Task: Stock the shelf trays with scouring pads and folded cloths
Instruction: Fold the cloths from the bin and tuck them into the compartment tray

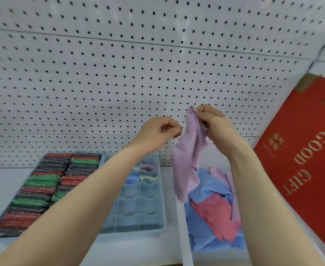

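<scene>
My right hand (208, 117) pinches the top corner of a lilac cloth (187, 156) that hangs down over a bin of loose cloths (215, 212) in blue, pink and lilac. My left hand (161, 129) is raised just left of the cloth with its fingers curled; it seems to hold nothing. Below my left forearm stands a pale blue divided tray (136, 221) with a few folded cloths (145, 174) in its far cells. Left of it a tray of scouring pads (42, 191) is packed with red, green and dark pads.
A white pegboard wall (119, 73) backs the shelf. A red gift box (307, 150) printed "GOOD GIFT" leans at the right, close to my right forearm. The white shelf surface (0, 185) shows at the left and front.
</scene>
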Available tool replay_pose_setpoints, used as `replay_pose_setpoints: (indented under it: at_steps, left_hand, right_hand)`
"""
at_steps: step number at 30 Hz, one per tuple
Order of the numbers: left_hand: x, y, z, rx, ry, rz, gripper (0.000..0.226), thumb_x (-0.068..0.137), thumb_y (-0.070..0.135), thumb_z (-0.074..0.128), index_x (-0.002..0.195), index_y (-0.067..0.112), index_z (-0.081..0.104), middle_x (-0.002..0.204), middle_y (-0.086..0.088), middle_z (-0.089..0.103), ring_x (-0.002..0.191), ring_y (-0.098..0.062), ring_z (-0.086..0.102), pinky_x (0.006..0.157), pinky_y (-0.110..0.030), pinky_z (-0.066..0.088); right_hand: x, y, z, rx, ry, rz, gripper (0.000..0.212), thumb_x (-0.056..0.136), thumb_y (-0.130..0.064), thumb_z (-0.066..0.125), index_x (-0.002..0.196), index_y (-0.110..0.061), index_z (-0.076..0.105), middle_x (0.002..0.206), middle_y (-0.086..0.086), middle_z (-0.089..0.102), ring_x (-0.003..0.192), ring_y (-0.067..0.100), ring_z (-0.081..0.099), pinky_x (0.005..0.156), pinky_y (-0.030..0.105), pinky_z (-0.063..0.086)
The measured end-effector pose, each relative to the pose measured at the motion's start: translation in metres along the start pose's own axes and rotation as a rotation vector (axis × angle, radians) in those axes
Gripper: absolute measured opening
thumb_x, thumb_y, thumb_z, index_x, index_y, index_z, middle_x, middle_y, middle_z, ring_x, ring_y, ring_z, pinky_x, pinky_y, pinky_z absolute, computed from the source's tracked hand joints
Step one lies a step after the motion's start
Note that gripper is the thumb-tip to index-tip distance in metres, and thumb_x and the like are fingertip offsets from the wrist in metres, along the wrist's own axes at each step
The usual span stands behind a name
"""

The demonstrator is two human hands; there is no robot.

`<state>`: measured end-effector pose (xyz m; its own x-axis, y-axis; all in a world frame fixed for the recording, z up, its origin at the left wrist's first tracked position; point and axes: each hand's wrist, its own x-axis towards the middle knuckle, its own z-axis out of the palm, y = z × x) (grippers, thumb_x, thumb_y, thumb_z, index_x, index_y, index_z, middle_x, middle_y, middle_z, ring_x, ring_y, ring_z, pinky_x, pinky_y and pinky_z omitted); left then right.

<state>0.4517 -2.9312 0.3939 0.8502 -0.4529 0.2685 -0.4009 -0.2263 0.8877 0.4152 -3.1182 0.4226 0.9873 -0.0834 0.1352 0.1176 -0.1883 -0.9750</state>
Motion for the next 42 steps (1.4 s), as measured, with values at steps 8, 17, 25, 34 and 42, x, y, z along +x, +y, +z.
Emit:
replay_pose_setpoints:
  at_steps: [8,17,25,34,42]
  left_hand:
    - [-0.013,0.018,-0.027,-0.036,-0.167,-0.038,0.039,0.079,0.032,0.077,0.11,0.015,0.059,0.076,0.008,0.067,0.07,-0.01,0.062,0.069,-0.035,0.051]
    - [-0.041,0.012,-0.094,-0.191,-0.181,-0.003,0.031,0.08,0.032,0.072,0.069,0.027,0.044,0.062,0.012,0.042,0.057,-0.006,0.035,0.05,-0.018,0.028]
    - [-0.068,-0.018,-0.153,-0.122,-0.073,-0.184,0.032,0.062,0.044,0.085,0.086,0.025,0.076,0.089,0.003,0.075,0.084,-0.014,0.07,0.072,-0.023,0.054]
    - [-0.079,-0.045,-0.184,-0.381,0.378,-0.383,0.028,0.058,0.026,0.088,0.082,0.017,0.076,0.081,0.002,0.071,0.078,-0.015,0.064,0.06,-0.021,0.054]
    - [-0.059,-0.021,-0.124,-0.356,0.565,-0.213,0.014,0.083,0.012,0.075,0.09,0.019,0.065,0.077,-0.001,0.067,0.064,-0.009,0.067,0.058,-0.017,0.053]
  right_hand:
    - [0.003,-0.027,0.038,-0.067,0.03,-0.12,0.021,0.098,-0.02,0.052,0.077,-0.025,0.056,0.081,-0.012,0.062,0.076,0.009,0.049,0.071,0.026,0.04]
    - [0.005,-0.05,0.062,-0.171,-0.156,-0.1,0.035,0.078,-0.038,0.077,0.088,-0.006,0.068,0.081,0.0,0.067,0.073,0.01,0.061,0.063,0.019,0.048]
    - [0.007,-0.05,0.067,0.226,-0.143,-0.129,0.018,0.082,-0.037,0.069,0.083,-0.02,0.077,0.077,-0.005,0.071,0.071,0.007,0.062,0.063,0.019,0.051]
    - [0.017,-0.014,0.09,0.057,0.154,0.05,0.012,0.089,-0.019,0.07,0.089,-0.009,0.076,0.083,0.003,0.071,0.076,0.018,0.06,0.066,0.029,0.05]
    - [0.001,-0.017,0.154,-0.005,0.138,-0.249,0.016,0.087,-0.023,0.065,0.077,-0.029,0.077,0.079,-0.009,0.074,0.069,0.006,0.064,0.063,0.023,0.054]
